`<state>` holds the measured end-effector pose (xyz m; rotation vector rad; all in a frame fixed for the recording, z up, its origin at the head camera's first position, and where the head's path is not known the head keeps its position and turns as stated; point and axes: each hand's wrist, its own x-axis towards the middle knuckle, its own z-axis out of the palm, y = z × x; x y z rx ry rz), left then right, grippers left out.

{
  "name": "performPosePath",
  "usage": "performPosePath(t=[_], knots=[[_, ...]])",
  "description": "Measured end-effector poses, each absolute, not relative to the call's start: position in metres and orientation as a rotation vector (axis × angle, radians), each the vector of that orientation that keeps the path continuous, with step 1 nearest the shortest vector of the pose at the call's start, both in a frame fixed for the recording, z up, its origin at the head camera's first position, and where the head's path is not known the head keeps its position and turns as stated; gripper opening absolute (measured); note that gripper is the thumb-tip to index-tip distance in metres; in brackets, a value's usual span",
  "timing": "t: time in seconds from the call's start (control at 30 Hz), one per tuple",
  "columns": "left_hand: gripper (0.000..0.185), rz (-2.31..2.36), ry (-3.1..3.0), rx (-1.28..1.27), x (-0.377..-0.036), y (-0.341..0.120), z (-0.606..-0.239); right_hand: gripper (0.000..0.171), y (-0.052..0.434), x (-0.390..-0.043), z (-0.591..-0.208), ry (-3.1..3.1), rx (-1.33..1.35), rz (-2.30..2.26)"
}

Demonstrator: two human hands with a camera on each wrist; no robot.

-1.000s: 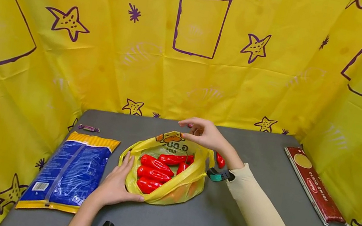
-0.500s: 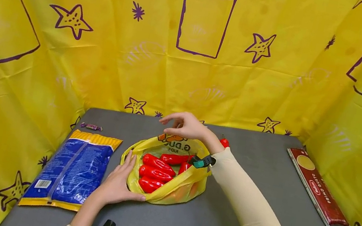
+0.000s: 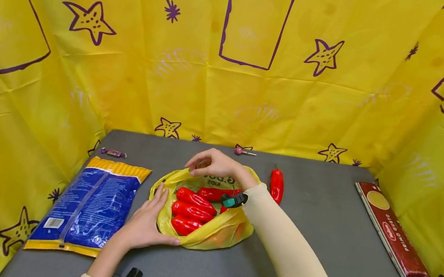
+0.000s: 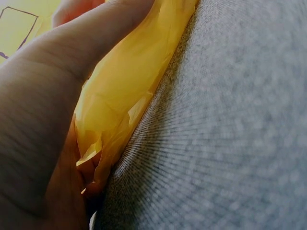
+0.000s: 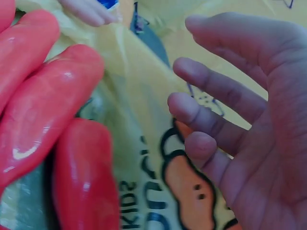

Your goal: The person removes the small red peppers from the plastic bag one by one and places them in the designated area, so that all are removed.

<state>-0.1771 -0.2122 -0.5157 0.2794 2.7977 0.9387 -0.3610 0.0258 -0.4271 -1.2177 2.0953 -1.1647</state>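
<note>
A yellow plastic bag (image 3: pixel 228 231) with printed lettering stands with its mouth spread. Several glossy red peppers (image 3: pixel 193 212) lie inside it. My left hand (image 3: pixel 144 224) rests along the bag's left side, fingers straight at the rim and thumb stretched along the front. In the left wrist view its thumb side overlaps the yellow plastic (image 4: pixel 129 81). Over the far rim hovers my right hand (image 3: pixel 217 163), its fingers loosely bent. The right wrist view shows the spread right fingers (image 5: pixel 211 76) with nothing held, beside the printed bag wall (image 5: pixel 139 72) and the peppers (image 5: pixel 57 96).
Behind and right of the bag lies another red pepper (image 3: pixel 276 185). A lollipop (image 3: pixel 242 151) is near the back edge. To the left are a blue and yellow packet (image 3: pixel 91 207) and a purple wrapped candy (image 3: pixel 114 153). A red pasta packet (image 3: pixel 393 230) lies far right on the grey table (image 3: pixel 324 216).
My right hand has moved left along the bag's far rim, its forearm swinging over the bag's right side. The outside pepper and the lollipop have come into fuller view. My left hand stays put.
</note>
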Motion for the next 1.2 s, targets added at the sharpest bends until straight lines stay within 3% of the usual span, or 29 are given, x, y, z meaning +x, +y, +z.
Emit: performPosePath(t=[0.5,1.2], knots=[[0.144,0.938,2.808,0.295,-0.177,-0.211,-0.515,0.03,0.014,-0.352,-0.463,2.112,-1.179,-0.956],[0.144,0.933,2.792,0.269,-0.176,-0.21,-0.515,0.04,0.006,-0.345,-0.474,2.179,-1.191,-0.77]])
